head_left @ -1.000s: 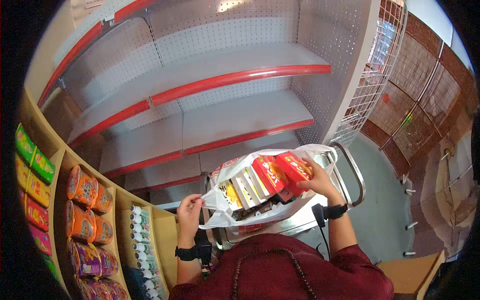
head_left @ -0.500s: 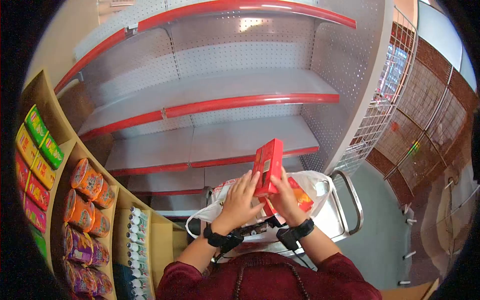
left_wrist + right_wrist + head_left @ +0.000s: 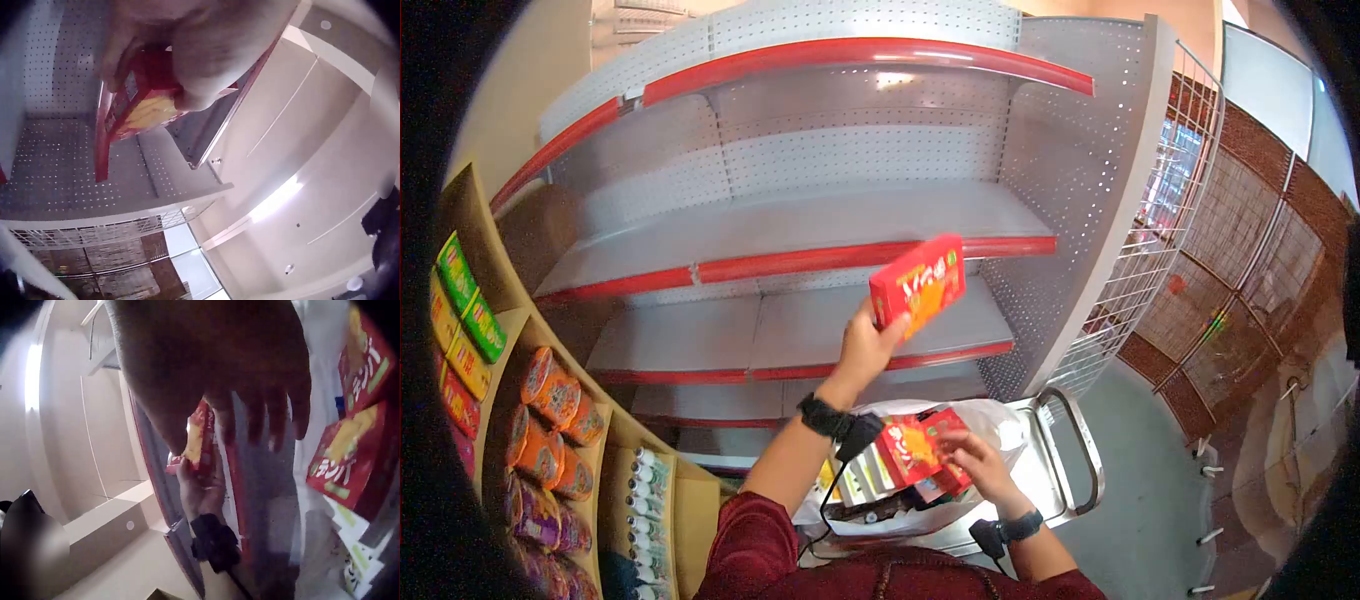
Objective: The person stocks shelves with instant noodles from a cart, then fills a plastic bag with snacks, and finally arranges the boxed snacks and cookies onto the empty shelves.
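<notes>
Head view: left hand (image 3: 867,345) pinches a red box (image 3: 922,283). At its five o'clock, right hand (image 3: 982,466) hangs spread over a bag (image 3: 1004,427).

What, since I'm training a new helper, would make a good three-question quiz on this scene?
1. Which grip holds a red box up in front of the metal shelves?
2. True or false: the white bag sits on the metal cart.
3. In the head view, what stands on the wooden shelf just right of the orange packs? a) cups; b) white bottles; c) jars.

Key: 1. The left grip. 2. True. 3. b.
</notes>
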`<action>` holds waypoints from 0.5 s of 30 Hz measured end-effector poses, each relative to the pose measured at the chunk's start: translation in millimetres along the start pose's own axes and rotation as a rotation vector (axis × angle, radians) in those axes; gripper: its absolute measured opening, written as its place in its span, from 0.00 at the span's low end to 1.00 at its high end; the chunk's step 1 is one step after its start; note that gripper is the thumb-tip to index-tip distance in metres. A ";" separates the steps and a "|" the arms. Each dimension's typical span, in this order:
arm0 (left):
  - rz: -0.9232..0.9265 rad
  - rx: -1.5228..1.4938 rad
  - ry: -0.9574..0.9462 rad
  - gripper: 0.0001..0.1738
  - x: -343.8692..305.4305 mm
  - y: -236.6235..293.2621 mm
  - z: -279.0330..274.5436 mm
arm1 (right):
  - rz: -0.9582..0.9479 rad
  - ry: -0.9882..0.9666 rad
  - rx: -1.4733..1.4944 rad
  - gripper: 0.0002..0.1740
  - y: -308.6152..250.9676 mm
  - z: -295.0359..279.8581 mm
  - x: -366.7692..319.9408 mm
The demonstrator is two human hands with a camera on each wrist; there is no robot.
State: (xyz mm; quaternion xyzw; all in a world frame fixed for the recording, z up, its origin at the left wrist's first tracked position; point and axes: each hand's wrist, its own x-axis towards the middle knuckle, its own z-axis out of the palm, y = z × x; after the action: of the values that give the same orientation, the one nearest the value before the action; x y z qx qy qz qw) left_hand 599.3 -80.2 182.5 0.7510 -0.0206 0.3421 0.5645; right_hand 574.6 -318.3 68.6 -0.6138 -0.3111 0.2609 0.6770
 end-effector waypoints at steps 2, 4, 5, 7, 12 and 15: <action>0.102 -0.047 0.112 0.18 41.7 -6.3 19.7 | -0.001 -0.006 -0.024 0.18 7.9 -9.8 -11.5; 0.113 -0.030 0.142 0.18 77.7 -7.0 41.5 | 0.084 0.001 0.076 0.17 2.7 -14.8 -20.9; 0.111 -0.002 0.177 0.18 93.9 -9.3 52.1 | 0.110 0.020 0.099 0.16 1.6 -16.2 -23.7; 0.133 0.042 0.208 0.19 130.5 -36.9 78.3 | 0.218 -0.003 0.113 0.15 3.9 -23.0 -28.0; 0.078 0.355 0.177 0.21 174.9 -42.3 118.1 | 0.179 -0.101 0.138 0.17 32.5 -33.0 -32.5; 0.103 0.441 0.161 0.21 188.3 -37.2 132.2 | 0.148 -0.179 0.226 0.17 40.5 -35.6 -29.6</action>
State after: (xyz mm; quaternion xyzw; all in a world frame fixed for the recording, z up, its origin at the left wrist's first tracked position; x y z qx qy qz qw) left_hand 823.7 -113.7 235.5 0.8245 0.0615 0.4251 0.3684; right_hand 582.3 -359.4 23.5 -0.5293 -0.2925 0.3971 0.6904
